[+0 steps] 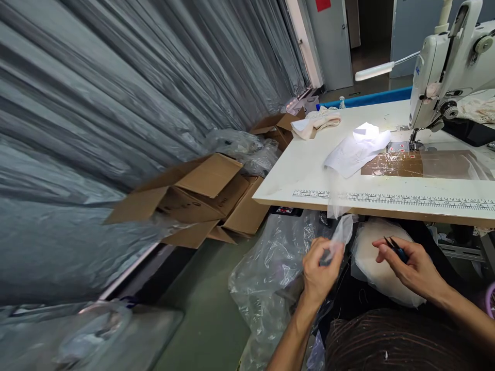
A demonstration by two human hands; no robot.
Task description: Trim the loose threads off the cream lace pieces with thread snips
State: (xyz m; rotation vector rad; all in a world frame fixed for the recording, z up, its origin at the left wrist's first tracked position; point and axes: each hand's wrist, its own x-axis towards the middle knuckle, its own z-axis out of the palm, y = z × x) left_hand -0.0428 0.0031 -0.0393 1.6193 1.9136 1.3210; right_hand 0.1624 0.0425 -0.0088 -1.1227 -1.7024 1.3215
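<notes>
- In the head view, my left hand (323, 265) is pinched closed, thumb against fingers, on a limp, sheer white fabric strip (344, 232); the strip is just below the edge of the glossy white sewing table (294, 170), a see-through blur above it crossing that edge.
- My right hand (415, 268) is curled closed round small black-bladed thread snips (398, 250) with a blue handle; their pointed tips stand slightly apart, clear of the strip.
- Below my hands, a rounded cream fabric piece (379, 263) with a filmy margin lies on black cloth (358, 301).
- A crinkled clear plastic bag (263, 273) bulges beside my left hand; farther left, a brown cardboard box (209, 178) gapes, flaps splayed; I cannot tell what it holds.
</notes>
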